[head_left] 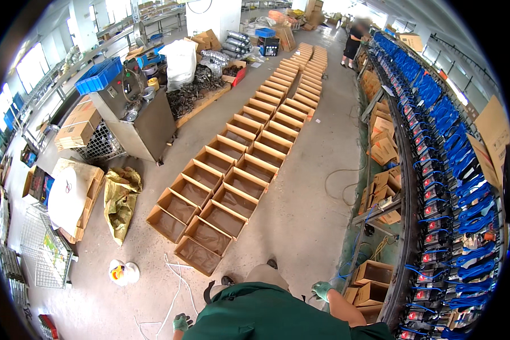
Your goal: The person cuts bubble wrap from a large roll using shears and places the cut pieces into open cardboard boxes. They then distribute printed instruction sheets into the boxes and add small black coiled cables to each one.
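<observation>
My left hand (181, 322), in a pale green glove with dark fingertips, hangs low beside my dark green top. Its fingers look loosely apart, and I see nothing in them. White cord (177, 286) lies on the floor near it. My right hand (322, 290), gloved in the same green, is out to the side, nearest the open cartons (374, 272) under the bench. Its fingers are too small to read; a small dark shape shows beside them. Ahead of my feet, two long rows of open cardboard boxes (215, 235) run away across the floor.
A long bench (405, 226) at the right carries black devices and bundled blue cables (464, 170). Hose (331, 187) loops on the floor beside it. At left stand a metal cabinet (144, 122), a yellow sack (122, 198) and a white bucket (124, 273). Another person (354, 42) stands far off.
</observation>
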A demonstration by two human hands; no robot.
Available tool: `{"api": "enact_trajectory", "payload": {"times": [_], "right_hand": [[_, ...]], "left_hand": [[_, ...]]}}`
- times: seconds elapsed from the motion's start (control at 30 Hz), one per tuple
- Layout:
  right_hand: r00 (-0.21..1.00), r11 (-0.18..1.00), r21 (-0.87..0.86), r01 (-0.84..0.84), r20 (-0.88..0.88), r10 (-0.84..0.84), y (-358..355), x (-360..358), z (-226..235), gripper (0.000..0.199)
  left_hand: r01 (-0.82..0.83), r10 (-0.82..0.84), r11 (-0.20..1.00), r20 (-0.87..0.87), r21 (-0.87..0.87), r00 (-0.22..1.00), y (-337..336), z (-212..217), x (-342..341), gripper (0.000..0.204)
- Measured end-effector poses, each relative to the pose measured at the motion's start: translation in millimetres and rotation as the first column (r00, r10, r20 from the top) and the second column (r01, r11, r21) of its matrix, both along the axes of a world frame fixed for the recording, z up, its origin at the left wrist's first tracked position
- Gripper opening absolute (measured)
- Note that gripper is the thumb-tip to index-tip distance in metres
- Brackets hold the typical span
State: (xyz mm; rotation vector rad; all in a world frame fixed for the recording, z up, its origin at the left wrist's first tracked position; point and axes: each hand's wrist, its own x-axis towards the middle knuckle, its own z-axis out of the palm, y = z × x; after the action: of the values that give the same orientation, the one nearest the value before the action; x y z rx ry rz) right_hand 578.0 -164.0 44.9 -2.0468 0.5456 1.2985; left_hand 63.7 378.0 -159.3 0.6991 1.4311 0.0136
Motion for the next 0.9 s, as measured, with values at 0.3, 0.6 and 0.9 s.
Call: {"api": "enact_trajectory", "payload": {"times": [0.3,0.6,0.9], "right_hand": [[0.98,0.974,0.174,0.146,0.105,-0.166,-5,47,3,0.022],[0.973,0.974,0.039,0.225,0.032,-0.227,-74,66,-7,0.023],[0.97,0.967,0.098,0.235,0.048,-0.24,-80,102,0,0.022]], "left_hand": [[0.064,-0.062,0.995,-0.032,0.08,0.998,-43,74,65,0.031],[0.084,-0.088,0.987,0.025,0.134,0.996,-76,161,151,0.03],[0.049,-0.045,0.993,-0.04,0.107,0.998,-109,173,165,0.028]]}}
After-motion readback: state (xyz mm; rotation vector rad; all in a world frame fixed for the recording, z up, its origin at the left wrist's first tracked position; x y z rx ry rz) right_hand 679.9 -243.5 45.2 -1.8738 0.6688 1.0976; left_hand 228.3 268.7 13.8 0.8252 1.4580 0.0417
